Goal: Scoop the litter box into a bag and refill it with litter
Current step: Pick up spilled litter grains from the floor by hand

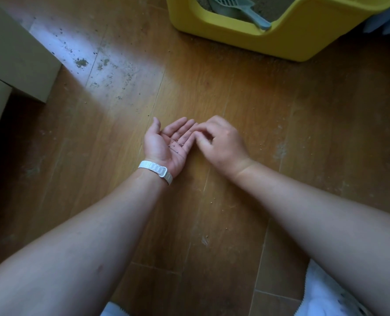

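My left hand (pixel 166 142) lies palm up on the wooden floor, fingers nearly straight, with a few dark litter grains (pixel 179 142) in the palm. My right hand (pixel 219 142) is palm down right beside it, its curled fingers touching the left fingertips; whether it pinches any grain is hidden. The yellow litter box (pixel 235 35) stands at the top of the view, with brown litter (pixel 273 5) inside. A grey-blue scoop (pixel 237 6) rests in it, handle over the low front rim.
Litter grains and dusty smears (pixel 82 62) are scattered over the floor, thickest at upper left. A beige cardboard box (pixel 11 55) stands at the left edge. A white band (pixel 155 168) is on my left wrist. White cloth (pixel 321 293) shows at bottom right.
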Motion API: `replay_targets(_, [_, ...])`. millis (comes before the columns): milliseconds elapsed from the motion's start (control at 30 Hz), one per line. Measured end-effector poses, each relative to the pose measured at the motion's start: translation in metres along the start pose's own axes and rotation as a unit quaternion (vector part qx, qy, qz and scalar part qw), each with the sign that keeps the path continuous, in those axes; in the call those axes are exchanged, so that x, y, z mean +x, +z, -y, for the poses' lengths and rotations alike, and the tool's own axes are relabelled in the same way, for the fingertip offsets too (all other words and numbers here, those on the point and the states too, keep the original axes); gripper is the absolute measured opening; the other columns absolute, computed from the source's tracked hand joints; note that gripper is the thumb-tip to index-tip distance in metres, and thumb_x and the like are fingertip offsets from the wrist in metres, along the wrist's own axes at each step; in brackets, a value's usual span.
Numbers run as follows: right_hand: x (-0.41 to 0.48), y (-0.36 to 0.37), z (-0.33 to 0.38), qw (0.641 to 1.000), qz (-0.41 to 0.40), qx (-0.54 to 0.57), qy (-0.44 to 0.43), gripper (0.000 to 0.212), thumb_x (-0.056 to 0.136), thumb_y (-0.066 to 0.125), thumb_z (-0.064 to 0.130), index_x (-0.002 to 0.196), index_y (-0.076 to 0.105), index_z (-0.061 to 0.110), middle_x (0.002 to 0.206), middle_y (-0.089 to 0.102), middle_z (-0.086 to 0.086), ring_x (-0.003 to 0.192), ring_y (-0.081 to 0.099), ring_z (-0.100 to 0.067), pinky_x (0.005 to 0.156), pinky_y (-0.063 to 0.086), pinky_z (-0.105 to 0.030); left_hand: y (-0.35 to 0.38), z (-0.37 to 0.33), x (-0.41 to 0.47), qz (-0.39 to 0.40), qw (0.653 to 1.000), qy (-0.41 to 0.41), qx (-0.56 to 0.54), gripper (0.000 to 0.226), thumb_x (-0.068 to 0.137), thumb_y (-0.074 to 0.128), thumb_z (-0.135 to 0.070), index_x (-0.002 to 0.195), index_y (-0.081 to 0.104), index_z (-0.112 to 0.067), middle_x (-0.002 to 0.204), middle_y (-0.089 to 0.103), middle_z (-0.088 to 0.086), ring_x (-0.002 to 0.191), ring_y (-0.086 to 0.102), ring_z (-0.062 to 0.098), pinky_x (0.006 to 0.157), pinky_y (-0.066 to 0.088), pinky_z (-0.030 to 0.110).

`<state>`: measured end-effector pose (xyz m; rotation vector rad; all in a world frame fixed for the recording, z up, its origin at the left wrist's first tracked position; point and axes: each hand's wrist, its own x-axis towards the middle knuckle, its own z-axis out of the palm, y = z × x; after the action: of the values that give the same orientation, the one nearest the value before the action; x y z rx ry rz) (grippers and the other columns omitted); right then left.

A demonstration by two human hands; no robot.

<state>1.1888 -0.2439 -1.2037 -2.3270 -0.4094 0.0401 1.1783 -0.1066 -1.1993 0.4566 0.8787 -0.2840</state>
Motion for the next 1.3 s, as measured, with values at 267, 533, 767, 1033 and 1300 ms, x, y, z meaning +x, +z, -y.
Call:
replay_targets(267, [0.008,-0.018,-0.058,0.989,0.040,-0.108,0.092,0.022,0.090,0.067,0.023,0.103,0.074,0.007,0.095,0.063,-0.010,0.089,0.058,-0.023,0.076,0.034,-0.018,0.001,0.000,0.003,-0.003,1.000,-0.001,0.012,0.069,0.100,0.029,-0.053,0.108,0.063,0.006,0.109,0.069,0.023,0.102,0.068,0.034,0.095,0.052,0.039])
replay_targets(533, [0.015,-0.008,-0.058,0.994,0.015,-0.099,0.046,0.015,0.085,0.071,0.017,0.091,0.076,0.005,0.082,0.065,-0.009,0.077,0.061,-0.023,0.072,0.039,-0.022,0.009,0.003,0.006,0.005,1.000,-0.012,0.016,0.068,0.100,0.029,-0.053,0.109,0.063,0.006,0.110,0.069,0.023,0.104,0.067,0.033,0.094,0.052,0.038])
replay_targets(767, [0.014,0.002,-0.058,0.993,0.006,-0.106,0.045,0.012,0.085,0.065,0.013,0.082,0.073,0.005,0.080,0.064,-0.011,0.078,0.062,-0.028,0.075,0.042,-0.029,0.009,0.003,0.008,0.008,1.000,-0.009,0.014,0.069,0.099,0.030,-0.053,0.109,0.062,0.006,0.110,0.069,0.024,0.105,0.067,0.034,0.098,0.050,0.039])
replay_targets(1033, [0.012,0.008,-0.051,0.989,0.010,-0.140,0.049,0.013,0.087,0.056,0.010,0.080,0.063,0.001,0.084,0.058,-0.019,0.080,0.057,-0.039,0.075,0.046,-0.042,0.010,0.005,0.006,0.008,1.000,-0.009,0.020,0.069,0.099,0.029,-0.053,0.111,0.062,0.006,0.110,0.069,0.024,0.103,0.068,0.034,0.094,0.052,0.038])
replay_targets(1300, [0.001,0.004,-0.015,0.998,0.008,-0.055,0.041,0.010,0.085,0.057,0.011,0.082,0.063,0.004,0.087,0.059,-0.015,0.081,0.057,-0.032,0.075,0.040,-0.032,0.005,0.010,0.004,-0.016,1.000,0.000,-0.002,0.066,0.099,0.035,-0.050,0.114,0.060,0.008,0.105,0.070,0.025,0.098,0.069,0.034,0.090,0.055,0.039])
